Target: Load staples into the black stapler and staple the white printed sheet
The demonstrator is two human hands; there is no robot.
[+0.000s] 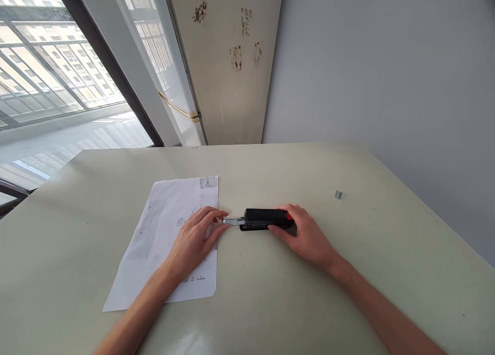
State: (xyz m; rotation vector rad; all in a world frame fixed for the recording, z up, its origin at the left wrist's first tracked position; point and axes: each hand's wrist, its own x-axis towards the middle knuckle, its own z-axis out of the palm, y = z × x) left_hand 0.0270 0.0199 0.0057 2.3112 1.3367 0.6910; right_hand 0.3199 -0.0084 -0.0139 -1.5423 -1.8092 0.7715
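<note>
A black stapler (263, 219) with a red part at its right end lies on the table. My right hand (303, 234) grips that right end, thumb on the near side and fingers on the far side. From the stapler's left end a narrow metal slide (233, 222) sticks out. The fingertips and thumb of my left hand (197, 234) close on the slide's tip. Beneath my left hand and wrist are printed paper sheets (162, 231), partly covered by them. Off to the right sits a small grey strip of staples (338, 194), apart from both hands.
The pale table (294, 303) ends at a far edge, with a grey wall (379, 61) behind on the right. At the back stands a beige panel (232, 97) with worn patches. A glass door with a gold handle (178, 107) and a window (58, 61) are on the left.
</note>
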